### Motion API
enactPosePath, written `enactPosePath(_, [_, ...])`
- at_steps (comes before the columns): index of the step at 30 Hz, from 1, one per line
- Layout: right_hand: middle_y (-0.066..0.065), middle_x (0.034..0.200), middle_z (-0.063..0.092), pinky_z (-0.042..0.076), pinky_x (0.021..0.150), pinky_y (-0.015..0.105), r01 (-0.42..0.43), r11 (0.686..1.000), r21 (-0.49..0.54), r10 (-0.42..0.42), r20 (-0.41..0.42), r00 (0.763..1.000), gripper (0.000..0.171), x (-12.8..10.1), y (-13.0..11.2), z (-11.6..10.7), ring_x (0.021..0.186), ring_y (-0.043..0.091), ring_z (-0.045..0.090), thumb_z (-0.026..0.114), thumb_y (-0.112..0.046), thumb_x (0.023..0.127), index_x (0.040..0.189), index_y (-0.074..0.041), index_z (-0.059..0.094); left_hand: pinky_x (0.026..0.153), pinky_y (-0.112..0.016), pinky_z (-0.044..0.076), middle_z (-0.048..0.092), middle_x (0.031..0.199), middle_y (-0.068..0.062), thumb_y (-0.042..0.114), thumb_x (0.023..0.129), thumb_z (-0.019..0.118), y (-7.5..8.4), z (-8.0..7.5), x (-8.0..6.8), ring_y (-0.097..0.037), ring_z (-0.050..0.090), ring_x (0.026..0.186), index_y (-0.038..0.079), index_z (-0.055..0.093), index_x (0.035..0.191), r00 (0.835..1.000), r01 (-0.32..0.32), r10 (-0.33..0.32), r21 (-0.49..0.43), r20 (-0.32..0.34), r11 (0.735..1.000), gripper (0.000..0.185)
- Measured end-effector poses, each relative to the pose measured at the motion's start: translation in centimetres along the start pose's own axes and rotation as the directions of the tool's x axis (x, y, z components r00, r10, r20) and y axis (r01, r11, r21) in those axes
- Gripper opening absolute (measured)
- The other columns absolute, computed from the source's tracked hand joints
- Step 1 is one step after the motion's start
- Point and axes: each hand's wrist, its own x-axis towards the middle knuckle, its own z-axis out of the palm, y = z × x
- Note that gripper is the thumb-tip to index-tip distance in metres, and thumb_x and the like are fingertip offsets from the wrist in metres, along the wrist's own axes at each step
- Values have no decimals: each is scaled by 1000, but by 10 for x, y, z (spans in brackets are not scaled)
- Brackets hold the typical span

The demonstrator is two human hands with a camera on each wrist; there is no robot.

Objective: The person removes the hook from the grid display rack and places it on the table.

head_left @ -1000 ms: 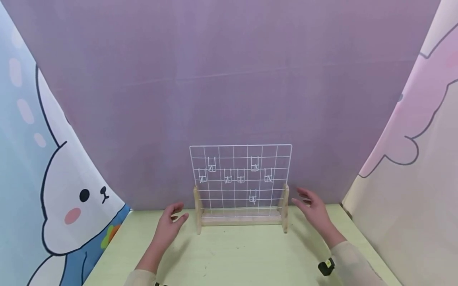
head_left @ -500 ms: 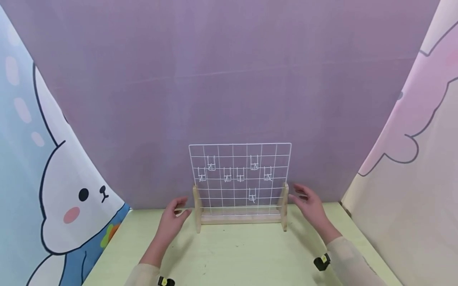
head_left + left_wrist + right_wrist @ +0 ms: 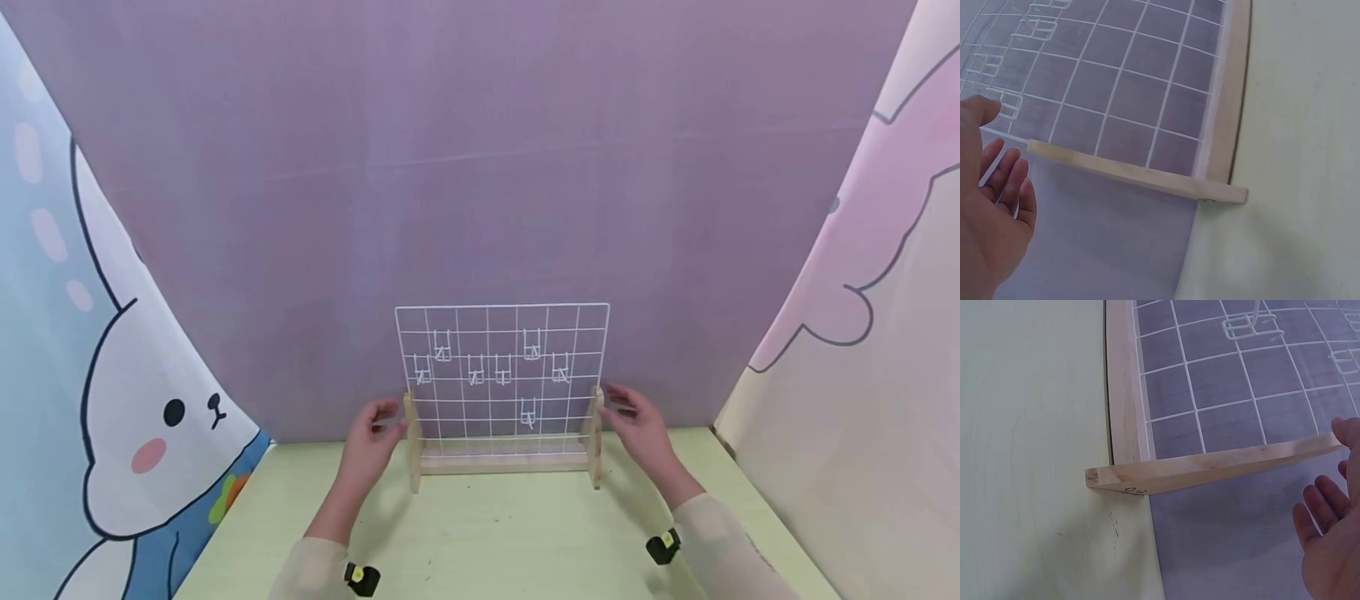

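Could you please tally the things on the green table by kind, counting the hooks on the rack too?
White wire grid rack with wooden base: 1
Small white wire hooks on it: 7
Hands, left hand and right hand: 2
Total: 10

Wire grid (image 3: 501, 367) is thin white-coated metal, smooth, with small hooks (image 3: 531, 343) of the same wire; its stand (image 3: 502, 458) is pale unfinished-looking wood, matt, fine grain, two screw heads showing in one foot (image 3: 1132, 481). Counter (image 3: 487, 542) is a pale green matt surface with faint scuffs. Purple backdrop (image 3: 480, 167) looks like smooth matt sheet, lightly creased.
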Motion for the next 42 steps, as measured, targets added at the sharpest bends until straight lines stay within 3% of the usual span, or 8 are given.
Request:
enactPosePath(4, [22, 150, 64, 53, 113, 44, -22, 1000, -2, 22, 8, 1000, 51, 2, -2, 1, 136, 43, 61, 77, -16, 107, 152, 0, 60, 109, -48, 48, 67, 138, -23, 8, 104, 77, 7, 2, 6, -39, 60, 131, -3, 63, 140, 999, -38, 38, -1, -30, 999, 40])
enactPosePath(6, [22, 150, 64, 52, 113, 41, -29, 1000, -3, 29, 2, 1000, 51, 4, -3, 2, 136, 43, 61, 77, -17, 107, 152, 0, 60, 107, -45, 49, 68, 136, -23, 8, 104, 77, 11, 3, 9, -38, 61, 128, -3, 64, 138, 998, -54, 54, -1, -42, 999, 38])
enactPosePath(12, [26, 146, 65, 50, 114, 61, -31, 999, 31, 31, -24, 999, 50, 6, -8, 5, 133, 45, 63, 77, -14, 106, 151, 1, 60, 102, -37, 50, 69, 132, -20, 7, 102, 78, 16, 5, 16, -31, 62, 122, -4, 66, 135, 996, -77, 76, -7, -49, 997, 37])
enactPosePath(18, [27, 145, 66, 53, 112, 58, -28, 998, 54, 31, -40, 999, 50, 7, -9, 9, 129, 44, 65, 76, -10, 106, 151, 3, 60, 103, -42, 50, 70, 130, -21, 6, 102, 79, 20, 7, 20, -33, 63, 120, -4, 67, 133, 994, -96, 95, -10, -44, 995, 35])
enactPosePath(25, [24, 145, 67, 54, 102, 21, -71, 996, 62, 73, -37, 997, 49, 9, -8, 14, 126, 39, 66, 77, -12, 105, 150, 2, 62, 105, -49, 50, 69, 130, -19, 10, 101, 82, 27, 9, 28, -33, 63, 119, -2, 68, 133, 992, -115, 115, 7, -56, 993, 36])
enactPosePath(28, [25, 143, 67, 52, 96, 13, -90, 992, 87, 94, -43, 995, 48, 10, -7, 16, 124, 38, 66, 77, -13, 106, 149, 3, 62, 106, -49, 50, 69, 130, -19, 11, 101, 82, 30, 10, 30, -32, 63, 119, -2, 69, 132, 992, -121, 121, 3, -46, 993, 37])
enactPosePath(36, [25, 131, 72, 57, 89, 15, -128, 985, 114, 137, -78, 987, 42, 11, -6, 23, 108, 13, 68, 78, -15, 106, 142, 3, 68, 106, -49, 51, 68, 130, -18, 9, 99, 83, 31, 14, 34, -32, 63, 118, -1, 68, 131, 991, -128, 128, -6, -43, 992, 37])
enactPosePath(42, [24, 124, 74, 58, 87, 16, -109, 987, 121, 122, -107, 987, 39, 12, -2, 26, 102, 9, 68, 78, -14, 106, 139, 5, 70, 106, -54, 51, 68, 128, -17, 8, 99, 84, 30, 15, 34, -33, 63, 116, 0, 69, 130, 989, -142, 141, -15, -53, 990, 35])
